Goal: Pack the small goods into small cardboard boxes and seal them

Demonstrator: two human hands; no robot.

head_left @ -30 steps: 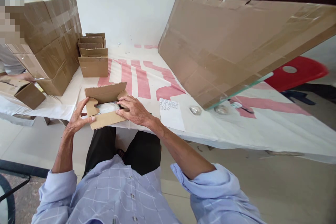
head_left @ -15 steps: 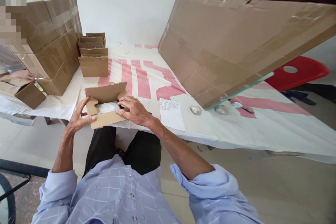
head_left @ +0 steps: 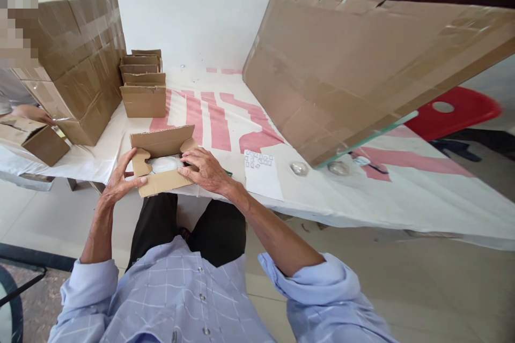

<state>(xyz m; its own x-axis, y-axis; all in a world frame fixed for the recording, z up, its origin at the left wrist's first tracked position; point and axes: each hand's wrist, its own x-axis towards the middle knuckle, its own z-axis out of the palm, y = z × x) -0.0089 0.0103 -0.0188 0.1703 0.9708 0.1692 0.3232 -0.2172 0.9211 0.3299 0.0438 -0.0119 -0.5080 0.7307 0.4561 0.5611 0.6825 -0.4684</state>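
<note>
A small open cardboard box (head_left: 161, 184) sits at the near edge of the table, its lid flap standing up at the back. Inside lies a white, plastic-wrapped round object (head_left: 164, 164). My left hand (head_left: 120, 178) grips the box's left side, thumb on the front wall and fingers curled over the left flap. My right hand (head_left: 205, 170) rests on the box's right side, fingers bent over the right flap and touching the white object's edge.
A large taped carton (head_left: 76, 59) and a stack of small boxes (head_left: 144, 86) stand at the back left. A big flat cardboard sheet (head_left: 354, 64) leans at the right. A sticker sheet (head_left: 261, 171) lies beside my right hand. Another person's hand (head_left: 34, 113) touches a box at far left.
My hands and the box have barely moved. The other person's hand at the far left has shifted slightly.
</note>
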